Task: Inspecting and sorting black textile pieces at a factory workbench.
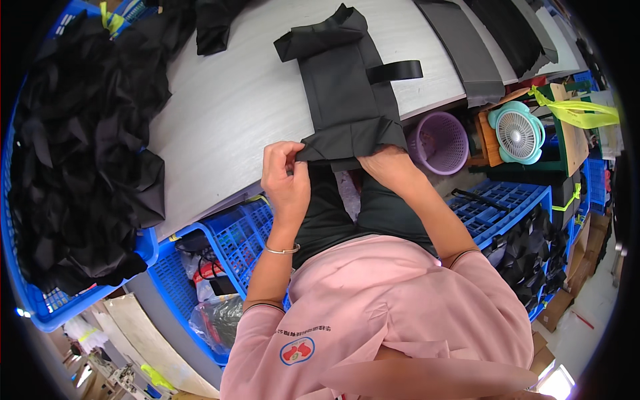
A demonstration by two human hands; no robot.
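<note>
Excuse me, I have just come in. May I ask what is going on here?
A person sits at a pale table handling a black fabric piece with a strap sticking out on its right side. The left hand pinches the near left corner; the right hand is at the near right end, its fingertips hidden by the fabric. Both ends of the piece are folded over. More black fabric is heaped in a blue basket on the left.

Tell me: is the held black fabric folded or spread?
Partly folded: the black fabric has creased flaps at both ends, while its middle lies flat.
</note>
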